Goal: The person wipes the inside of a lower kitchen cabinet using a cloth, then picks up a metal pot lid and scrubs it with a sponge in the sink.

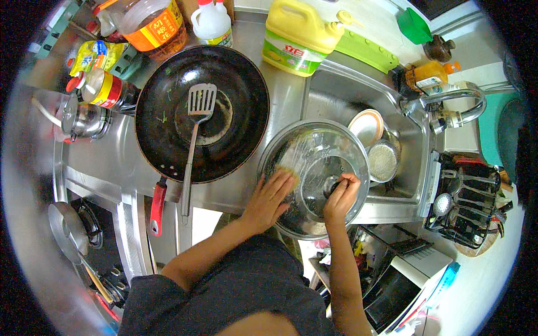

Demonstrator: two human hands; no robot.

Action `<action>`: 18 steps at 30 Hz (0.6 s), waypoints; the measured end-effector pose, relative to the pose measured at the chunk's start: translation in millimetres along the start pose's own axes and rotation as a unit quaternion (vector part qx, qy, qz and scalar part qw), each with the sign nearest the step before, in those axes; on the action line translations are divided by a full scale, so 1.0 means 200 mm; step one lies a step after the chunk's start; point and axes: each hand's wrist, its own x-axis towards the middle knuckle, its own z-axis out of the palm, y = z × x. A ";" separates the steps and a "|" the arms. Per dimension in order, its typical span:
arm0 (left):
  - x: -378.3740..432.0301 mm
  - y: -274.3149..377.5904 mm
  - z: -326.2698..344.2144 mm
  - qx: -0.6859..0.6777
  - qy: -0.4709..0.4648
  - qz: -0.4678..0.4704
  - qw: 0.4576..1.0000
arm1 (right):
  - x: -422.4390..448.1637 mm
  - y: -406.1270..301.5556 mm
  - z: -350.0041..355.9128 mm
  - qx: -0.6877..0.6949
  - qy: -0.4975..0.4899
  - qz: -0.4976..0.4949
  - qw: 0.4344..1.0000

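A round glass pan lid (294,168) with a metal rim is held over the front left edge of the sink. My right hand (342,195) is closed on the knob at its middle. Under my left hand (267,201), whose palm faces the glass, a yellowish sponge (290,174) is pressed against the lid's left part. Whitish streaks run over the glass above the sponge. Left of the lid lies a dark wok (243,126) with a red handle, and a slotted metal spatula (202,101) rests across it.
A plate (366,126) and a pot or bowl (383,161) stand in the steel sink (332,90) under the curved faucet (466,94). A yellow detergent jug (296,38) and several bottles line the back. A utensil rack (466,201) is at the right, a gas stove (101,248) at the lower left.
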 end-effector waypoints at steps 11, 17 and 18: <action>0.01 -0.05 -0.01 -0.023 0.007 0.013 1.000 | 0.01 0.01 0.00 0.006 0.008 0.017 1.000; 0.29 -0.17 -0.03 0.002 0.052 0.027 0.998 | 0.00 -0.02 0.01 0.013 -0.005 0.002 1.000; 0.33 -0.21 -0.04 0.002 0.053 0.025 0.998 | 0.00 -0.02 0.02 0.011 -0.005 0.015 1.000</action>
